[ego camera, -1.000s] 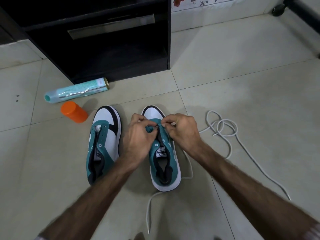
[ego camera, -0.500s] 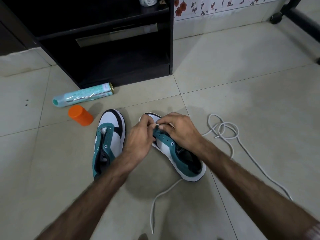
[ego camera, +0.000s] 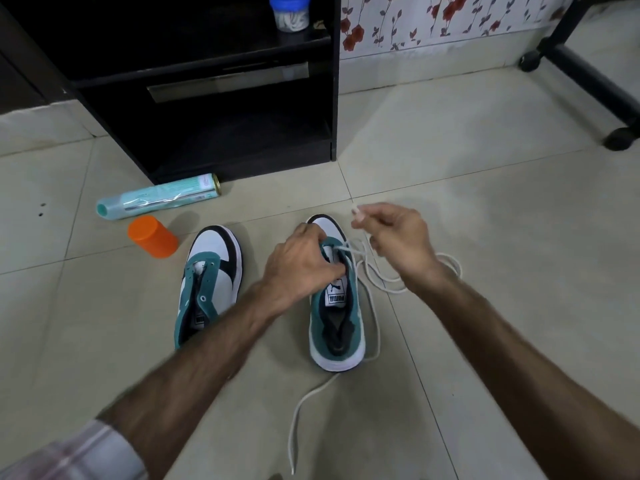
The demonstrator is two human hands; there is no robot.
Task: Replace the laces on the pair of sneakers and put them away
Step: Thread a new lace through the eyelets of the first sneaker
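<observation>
Teal-and-white sneakers, 2, stand on the tiled floor (ego camera: 485, 188): the left sneaker (ego camera: 211, 282) unlaced at 9 o'clock of the right sneaker (ego camera: 337, 306), whose tongue the left hand (ego camera: 301, 265) grips. Right hand (ego camera: 398, 240) pinches 1 white lace (ego camera: 375, 327) tip at 1 o'clock.

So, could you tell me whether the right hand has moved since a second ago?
Yes. The right hand has lifted off the right sneaker toward the right, pinching the lace tip.
</observation>
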